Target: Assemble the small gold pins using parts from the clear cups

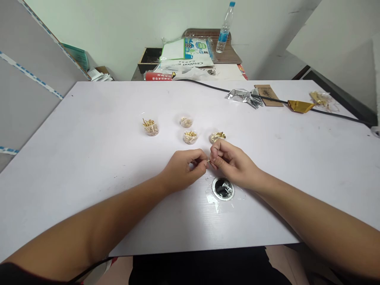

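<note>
My left hand (187, 169) is closed, thumb and forefinger pinching a tiny gold-coloured pin (208, 161) above the white table (97, 158). Fingertips of my right hand (234, 161) are pinched at the pin's other end; whether a second small part sits in them is hidden. Just behind the right hand is a small clear cup of gold pins (217, 137), partly covered by the fingers. Two more small cups of gold pieces, a nearer one (190, 137) and a farther one (186, 122), stand left of it. A taller cup of longer gold pins (151, 127) is farther left.
Below the hands a round black grommet (222, 189) with clear tape is set into the table. A black cable (208, 86) crosses the back, near a silver bag (242, 95), cardboard (268, 95) and gold packet (299, 106). A water bottle (225, 29) stands beyond.
</note>
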Tool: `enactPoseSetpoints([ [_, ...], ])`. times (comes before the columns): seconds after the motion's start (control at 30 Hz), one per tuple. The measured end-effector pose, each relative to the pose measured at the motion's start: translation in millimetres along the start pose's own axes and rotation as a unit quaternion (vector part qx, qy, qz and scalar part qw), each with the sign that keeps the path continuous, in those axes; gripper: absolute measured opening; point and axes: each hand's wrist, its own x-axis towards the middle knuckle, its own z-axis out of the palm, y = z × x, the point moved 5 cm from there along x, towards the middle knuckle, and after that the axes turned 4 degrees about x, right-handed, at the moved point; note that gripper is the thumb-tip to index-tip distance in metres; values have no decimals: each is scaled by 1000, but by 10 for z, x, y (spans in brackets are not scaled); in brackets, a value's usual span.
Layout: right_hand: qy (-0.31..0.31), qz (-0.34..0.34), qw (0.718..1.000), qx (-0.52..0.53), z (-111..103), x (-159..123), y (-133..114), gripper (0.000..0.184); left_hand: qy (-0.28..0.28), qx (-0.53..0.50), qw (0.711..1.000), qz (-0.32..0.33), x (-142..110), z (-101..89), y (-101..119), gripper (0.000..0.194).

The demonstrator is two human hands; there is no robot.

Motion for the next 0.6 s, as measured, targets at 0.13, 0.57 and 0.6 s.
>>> enactPoseSetpoints([
  [0.13,-3,18,999,31,10,11,25,15,9,27,1000,10,-8,-6,14,13],
  [0.57,-2,26,995,100,63,30,36,23,-4,-42,999,-1,-15,35,-27,12],
  [0.6,1,28,995,100,66,29,38,23,-3,-39,999,-4,-16,36,-29,12],
])
